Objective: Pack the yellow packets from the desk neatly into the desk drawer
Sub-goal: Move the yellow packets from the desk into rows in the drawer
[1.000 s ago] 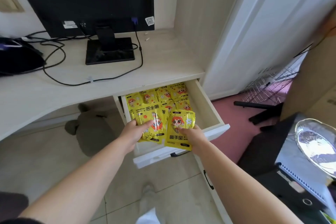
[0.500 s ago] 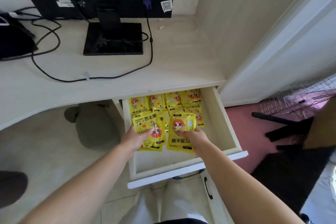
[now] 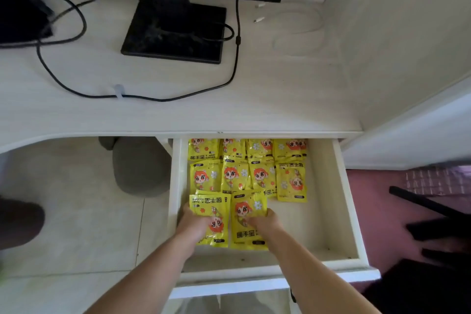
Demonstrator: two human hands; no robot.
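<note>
Yellow packets [image 3: 248, 171] everywhere in the drawer [image 3: 328, 211] now: a back row of four half tucked under the bench [image 3: 178, 99] edge, then a second row of four just in front of it, all lying flat toward the left side. Compared with half a second ago, the two packets in the hands have come down and toward the drawer front. Before, they sat over the second row and covered part of it; now they sit just in front of it like the start of a third row, with only their top edges overlapping it. The left hand [image 3: 192, 222] grips the left packet [image 3: 214, 209] by its left edge, print upside down. The right hand [image 3: 265, 222] holds the right packet [image 3: 244, 214] at its right edge, fingers curled over the face. The two packets lie side by side, touching or nearly so. The right third of the drawer floor is bare wood. The view has also swung in closer and more overhead than before, so the whole drawer shows. Up on the bench are the black monitor stand [image 3: 173, 33], a looping black cable [image 3: 237, 58] and a coiled white cable [image 3: 300, 25]. Some grey thing [image 3: 140, 166] sits on the floor under the bench.
</note>
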